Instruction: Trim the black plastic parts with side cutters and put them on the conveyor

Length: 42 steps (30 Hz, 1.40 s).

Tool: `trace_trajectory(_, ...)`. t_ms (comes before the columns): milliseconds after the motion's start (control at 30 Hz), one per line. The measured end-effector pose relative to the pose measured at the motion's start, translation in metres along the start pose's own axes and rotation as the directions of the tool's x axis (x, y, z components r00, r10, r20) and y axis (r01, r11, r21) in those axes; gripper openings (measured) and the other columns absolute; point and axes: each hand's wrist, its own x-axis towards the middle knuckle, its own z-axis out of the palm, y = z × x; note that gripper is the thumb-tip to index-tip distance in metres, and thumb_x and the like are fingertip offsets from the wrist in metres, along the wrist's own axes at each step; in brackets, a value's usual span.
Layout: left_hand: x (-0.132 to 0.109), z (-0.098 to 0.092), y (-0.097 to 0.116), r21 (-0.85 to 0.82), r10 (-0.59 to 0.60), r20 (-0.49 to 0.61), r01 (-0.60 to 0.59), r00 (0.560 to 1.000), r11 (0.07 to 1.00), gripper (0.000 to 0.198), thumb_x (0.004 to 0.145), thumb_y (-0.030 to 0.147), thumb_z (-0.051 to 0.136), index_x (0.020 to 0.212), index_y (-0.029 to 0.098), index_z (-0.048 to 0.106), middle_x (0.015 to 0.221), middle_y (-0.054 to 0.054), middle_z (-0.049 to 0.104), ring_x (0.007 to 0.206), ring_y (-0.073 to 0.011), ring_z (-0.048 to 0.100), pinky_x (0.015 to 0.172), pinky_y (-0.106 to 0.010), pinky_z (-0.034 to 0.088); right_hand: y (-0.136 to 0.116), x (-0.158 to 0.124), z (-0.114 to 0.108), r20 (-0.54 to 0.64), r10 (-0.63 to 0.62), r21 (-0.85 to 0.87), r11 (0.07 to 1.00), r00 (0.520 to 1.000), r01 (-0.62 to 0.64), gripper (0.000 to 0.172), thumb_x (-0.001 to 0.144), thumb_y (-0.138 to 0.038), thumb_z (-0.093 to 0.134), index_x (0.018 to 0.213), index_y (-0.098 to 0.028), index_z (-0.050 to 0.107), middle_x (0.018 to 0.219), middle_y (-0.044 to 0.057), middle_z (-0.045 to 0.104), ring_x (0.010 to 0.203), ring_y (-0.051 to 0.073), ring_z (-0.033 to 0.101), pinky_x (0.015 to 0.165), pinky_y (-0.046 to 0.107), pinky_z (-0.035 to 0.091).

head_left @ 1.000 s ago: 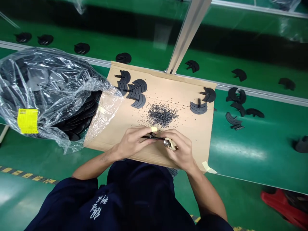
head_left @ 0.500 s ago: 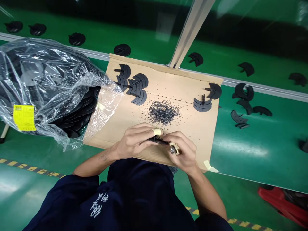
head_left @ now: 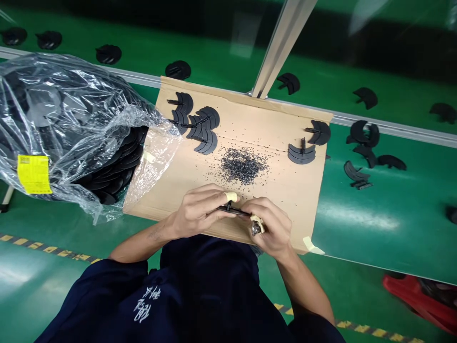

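Observation:
Over the front of the cardboard sheet (head_left: pixel 271 124), my left hand (head_left: pixel 194 210) pinches a thin black plastic part (head_left: pixel 233 210), seen nearly edge-on. Pale yellow tape wraps one of its fingertips. My right hand (head_left: pixel 274 224) is closed at the part's right end, around a small tool with a shiny metal end (head_left: pixel 256 229) and pale yellow wrapping beside it. Its working tip is hidden by the fingers. Just beyond both hands lies a scattered pile of tiny black plastic bits (head_left: pixel 243 165).
Curved black parts (head_left: pixel 202 126) lie at the sheet's back left, with two more (head_left: pixel 302 153) at its right. A clear plastic bag (head_left: pixel 71 109) of black discs covers the left side. Several parts (head_left: pixel 364 152) rest on the green table. A metal post (head_left: pixel 282 52) rises behind.
Both hands keep their hold on the black part. The metal end in my right hand has tipped slightly downward and left; the view has shifted a little.

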Motion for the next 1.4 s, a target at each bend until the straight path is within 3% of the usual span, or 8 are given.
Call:
trace_trajectory(233, -0.002, 0.0, 0.002, -0.02, -0.014, -0.031, 0.014, 0.999, 1.0, 0.023, 0.091, 0.016, 0.074, 0.114, 0.017, 0.071, 0.085, -0.006, 0.079, 0.081, -0.0173, 0.074, 0.075, -0.031, 0.063, -0.002, -0.001, -0.001, 0.014, 0.015, 0.003, 1.0, 1.0, -0.015, 0.026, 0.089, -0.005, 0.06, 0.11, -0.02, 0.065, 0.096, 0.009, 0.072, 0.079, 0.019, 0.071, 0.066, 0.032, 0.061)
trace_trajectory(367, -0.003, 0.0, 0.002, -0.07, -0.037, 0.004, 0.037, 0.999, 0.997, 0.023, 0.094, 0.019, 0.071, 0.117, 0.016, 0.071, 0.094, -0.008, 0.08, 0.088, -0.0184, 0.074, 0.08, -0.033, 0.062, 0.0, -0.002, 0.002, -0.017, 0.012, 0.049, 0.999, 1.0, -0.011, 0.026, 0.089, -0.005, 0.061, 0.11, -0.02, 0.065, 0.095, 0.009, 0.072, 0.082, 0.019, 0.071, 0.068, 0.032, 0.061)
trace_trajectory(500, -0.006, 0.001, 0.002, -0.215, -0.195, 0.031, 0.197, 0.98, 0.956, 0.033, 0.091, 0.033, 0.076, 0.118, 0.016, 0.071, 0.101, -0.01, 0.079, 0.093, -0.0194, 0.075, 0.085, -0.032, 0.062, 0.001, 0.002, 0.002, -0.046, 0.057, 0.108, 0.993, 0.997, -0.052, 0.023, 0.089, -0.006, 0.066, 0.106, -0.022, 0.066, 0.092, 0.007, 0.072, 0.08, 0.018, 0.071, 0.068, 0.032, 0.061)
trace_trajectory(600, -0.008, 0.0, 0.002, -0.267, -0.274, 0.031, 0.272, 0.961, 0.925, 0.026, 0.091, 0.03, 0.076, 0.113, 0.016, 0.072, 0.098, -0.009, 0.079, 0.091, -0.018, 0.075, 0.084, -0.03, 0.061, 0.002, 0.008, -0.004, -0.004, 0.118, 0.138, 0.984, 0.993, -0.116, 0.017, 0.091, -0.012, 0.069, 0.104, -0.022, 0.066, 0.093, 0.007, 0.073, 0.082, 0.019, 0.072, 0.07, 0.033, 0.061)
trace_trajectory(733, -0.008, -0.004, -0.001, -0.164, -0.203, -0.011, 0.198, 0.979, 0.966, 0.021, 0.089, 0.024, 0.078, 0.108, 0.016, 0.074, 0.095, -0.008, 0.077, 0.088, -0.017, 0.071, 0.08, -0.031, 0.059, 0.006, 0.017, -0.018, 0.141, 0.145, 0.056, 0.986, 0.979, -0.154, 0.02, 0.094, -0.018, 0.066, 0.114, -0.021, 0.064, 0.104, 0.01, 0.072, 0.095, 0.023, 0.071, 0.079, 0.037, 0.061)
trace_trajectory(833, -0.007, -0.006, -0.004, -0.098, -0.158, -0.015, 0.156, 0.987, 0.983, 0.021, 0.09, 0.025, 0.077, 0.108, 0.016, 0.073, 0.092, -0.007, 0.076, 0.084, -0.0167, 0.069, 0.077, -0.031, 0.057, 0.011, 0.022, -0.023, 0.223, 0.094, -0.101, 0.992, 0.97, -0.073, 0.025, 0.095, -0.015, 0.059, 0.119, -0.02, 0.061, 0.111, 0.013, 0.071, 0.101, 0.026, 0.069, 0.083, 0.041, 0.059)
trace_trajectory(1000, -0.005, -0.003, -0.006, -0.046, -0.097, -0.022, 0.096, 0.995, 0.994, 0.022, 0.09, 0.029, 0.077, 0.106, 0.015, 0.072, 0.086, -0.006, 0.074, 0.079, -0.0167, 0.067, 0.073, -0.032, 0.056, 0.013, 0.028, -0.025, 0.319, 0.045, -0.296, 0.954, 0.947, 0.054, 0.024, 0.094, -0.015, 0.053, 0.118, -0.016, 0.06, 0.107, 0.015, 0.071, 0.094, 0.028, 0.065, 0.079, 0.043, 0.055)
trace_trajectory(1400, -0.003, -0.001, -0.011, 0.004, -0.061, -0.011, 0.061, 0.998, 0.998, 0.017, 0.093, 0.024, 0.073, 0.107, 0.015, 0.07, 0.084, -0.006, 0.073, 0.078, -0.0167, 0.066, 0.072, -0.032, 0.055, 0.02, 0.032, -0.034, 0.384, 0.012, -0.293, 0.95, 0.923, 0.109, 0.024, 0.098, -0.023, 0.052, 0.12, -0.016, 0.058, 0.102, 0.013, 0.069, 0.089, 0.025, 0.062, 0.077, 0.041, 0.053)
